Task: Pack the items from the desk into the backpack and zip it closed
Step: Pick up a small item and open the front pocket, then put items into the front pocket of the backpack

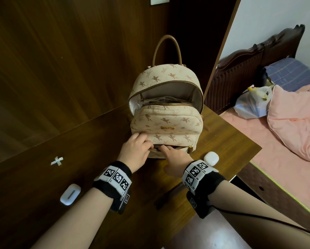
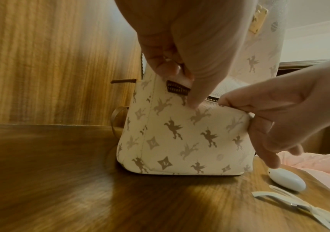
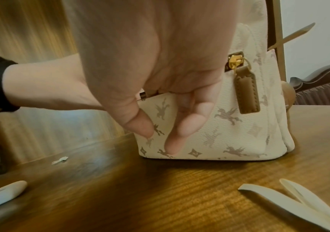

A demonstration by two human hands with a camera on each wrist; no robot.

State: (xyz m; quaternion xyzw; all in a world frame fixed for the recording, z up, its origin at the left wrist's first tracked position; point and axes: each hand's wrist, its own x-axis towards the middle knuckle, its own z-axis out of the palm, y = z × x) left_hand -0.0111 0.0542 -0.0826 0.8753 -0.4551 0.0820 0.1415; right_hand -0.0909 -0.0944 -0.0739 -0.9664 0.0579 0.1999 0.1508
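Observation:
A cream backpack (image 1: 165,121) with a winged-horse print stands upright on the wooden desk (image 1: 100,141). Its main compartment gapes open, with cables inside. My left hand (image 1: 147,142) pinches the upper edge of the open front pocket (image 2: 180,133) near the zip's left end. My right hand (image 1: 165,150) grips the pocket's front lip, with a finger inside and the thumb (image 3: 140,124) outside. The brown zip pull (image 3: 247,92) hangs at the pocket's right end. A white rounded case (image 1: 211,158) lies right of the bag. A white oblong case (image 1: 70,194) and a small white bow (image 1: 57,160) lie to the left.
Dark wood panels (image 1: 60,60) close off the desk behind and to the left. The desk's right edge (image 1: 249,159) drops toward a bed with a pink quilt (image 1: 294,123) and a plastic bag (image 1: 252,103). White strap ends (image 3: 291,197) lie near my wrists.

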